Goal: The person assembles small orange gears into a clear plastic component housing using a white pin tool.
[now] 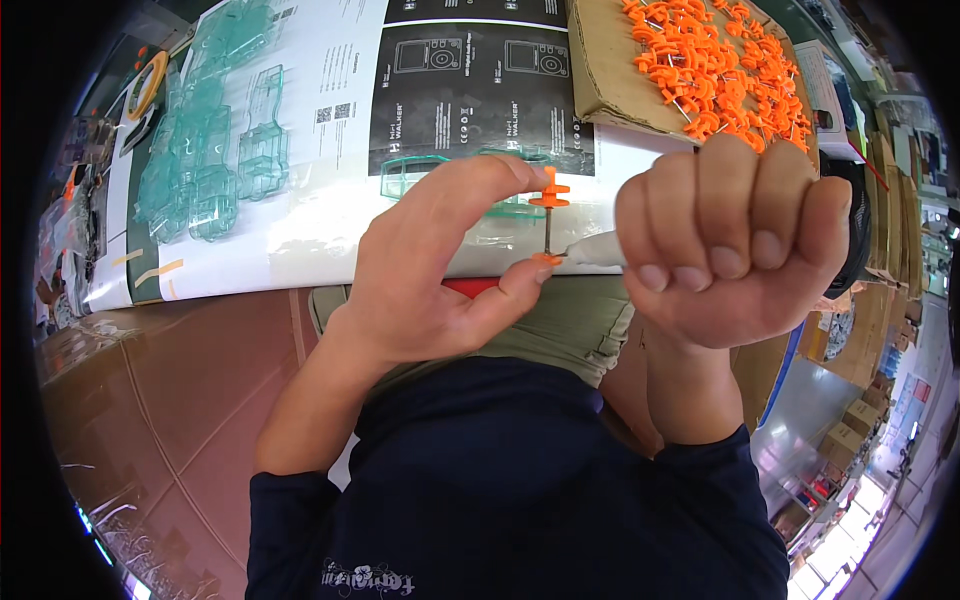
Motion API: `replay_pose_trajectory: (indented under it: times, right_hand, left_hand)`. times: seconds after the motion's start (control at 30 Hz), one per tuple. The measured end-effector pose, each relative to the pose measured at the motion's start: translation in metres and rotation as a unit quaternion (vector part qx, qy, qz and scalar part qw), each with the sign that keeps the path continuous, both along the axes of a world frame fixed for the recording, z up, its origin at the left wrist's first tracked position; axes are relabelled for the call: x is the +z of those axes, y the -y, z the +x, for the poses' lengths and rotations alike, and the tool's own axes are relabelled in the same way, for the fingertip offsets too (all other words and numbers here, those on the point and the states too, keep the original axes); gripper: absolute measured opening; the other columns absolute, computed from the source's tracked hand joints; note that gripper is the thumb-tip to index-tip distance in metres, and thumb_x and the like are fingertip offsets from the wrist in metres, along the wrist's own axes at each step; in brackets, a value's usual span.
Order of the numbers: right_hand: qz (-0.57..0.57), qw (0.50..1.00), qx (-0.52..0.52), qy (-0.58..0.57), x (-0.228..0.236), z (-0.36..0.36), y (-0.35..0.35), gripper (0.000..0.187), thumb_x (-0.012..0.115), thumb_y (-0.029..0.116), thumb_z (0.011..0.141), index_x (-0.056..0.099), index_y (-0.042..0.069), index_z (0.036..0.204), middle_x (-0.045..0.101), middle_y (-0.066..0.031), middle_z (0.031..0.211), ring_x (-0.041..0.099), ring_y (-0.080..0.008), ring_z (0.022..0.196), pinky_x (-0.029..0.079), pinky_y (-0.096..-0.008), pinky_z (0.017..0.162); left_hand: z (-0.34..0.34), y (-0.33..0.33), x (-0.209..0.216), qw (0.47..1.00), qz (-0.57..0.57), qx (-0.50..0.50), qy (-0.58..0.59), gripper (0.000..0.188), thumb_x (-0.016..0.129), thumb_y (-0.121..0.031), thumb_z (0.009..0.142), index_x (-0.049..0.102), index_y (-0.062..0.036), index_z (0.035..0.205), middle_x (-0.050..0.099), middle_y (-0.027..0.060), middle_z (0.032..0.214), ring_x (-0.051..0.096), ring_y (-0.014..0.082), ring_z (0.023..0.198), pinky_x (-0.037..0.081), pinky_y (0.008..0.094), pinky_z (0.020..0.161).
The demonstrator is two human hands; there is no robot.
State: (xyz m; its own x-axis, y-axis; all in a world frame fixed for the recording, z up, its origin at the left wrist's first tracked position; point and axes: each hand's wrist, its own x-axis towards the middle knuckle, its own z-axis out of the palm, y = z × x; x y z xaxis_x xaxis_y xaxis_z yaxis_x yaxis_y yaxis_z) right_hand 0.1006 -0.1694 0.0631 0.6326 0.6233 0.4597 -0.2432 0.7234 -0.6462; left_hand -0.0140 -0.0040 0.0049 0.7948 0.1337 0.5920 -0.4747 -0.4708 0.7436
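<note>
My left hand [425, 265] pinches a small orange plastic part with a thin metal shaft [549, 197], its ends between thumb and fingertip. The shaft stands upright in the picture, with a smaller orange end by the thumb. My right hand [735, 240] is closed in a fist around a white tapered tube [597, 249], most of which the fingers hide. The tube's thin tip points left and meets the orange part near its lower end; whether it touches I cannot tell. Behind my left hand lies a clear green plastic tray [412, 176], partly covered by the hand.
At the back right a cardboard box [620, 108] holds many loose orange parts [715, 75]. Several clear green plastic trays [190, 150] are piled at the left. A yellow tape roll [150, 85] lies at the far left. Printed white-and-black sheeting [300, 215] covers the table.
</note>
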Motion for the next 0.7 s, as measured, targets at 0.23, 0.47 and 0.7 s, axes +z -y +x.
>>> replay_pose_trajectory:
  times: [0.23, 0.47, 0.7]
  right_hand:
    - [-0.015, 0.999, -0.025, -0.024, -0.013, 0.005, 0.006, 0.043, 0.034, 0.033, 0.112, 0.046, 0.018, 0.073, 0.045, 0.0023, 0.063, 0.041, -0.0099, 0.050, 0.039, -0.0279, 0.044]
    - [-0.058, 0.994, -0.062, -0.074, -0.020, -0.004, 0.004, 0.044, 0.036, 0.032, 0.111, 0.044, 0.017, 0.071, 0.042, 0.0021, 0.060, 0.037, -0.0099, 0.047, 0.036, -0.0267, 0.041]
    - [-0.083, 0.987, -0.104, -0.092, -0.027, -0.006, -0.003, 0.046, 0.036, 0.033, 0.111, 0.043, 0.017, 0.069, 0.041, 0.0019, 0.058, 0.036, -0.0102, 0.046, 0.034, -0.0266, 0.041]
  left_hand:
    - [0.008, -0.007, -0.009, 0.992, 0.120, 0.024, -0.027, 0.055, 0.080, 0.000, 0.074, 0.059, -0.0001, 0.125, 0.070, 0.0120, 0.120, 0.067, 0.0268, 0.112, 0.050, 0.0411, 0.108]
    - [0.016, -0.011, -0.014, 0.972, 0.225, 0.052, -0.048, 0.054, 0.078, -0.006, 0.074, 0.060, -0.0041, 0.125, 0.071, 0.0062, 0.117, 0.068, 0.0257, 0.103, 0.052, 0.0392, 0.104]
    - [0.015, -0.013, -0.003, 0.964, 0.221, 0.040, -0.139, 0.054, 0.079, -0.007, 0.076, 0.062, -0.0073, 0.128, 0.071, 0.0035, 0.116, 0.067, 0.0245, 0.103, 0.050, 0.0356, 0.096]
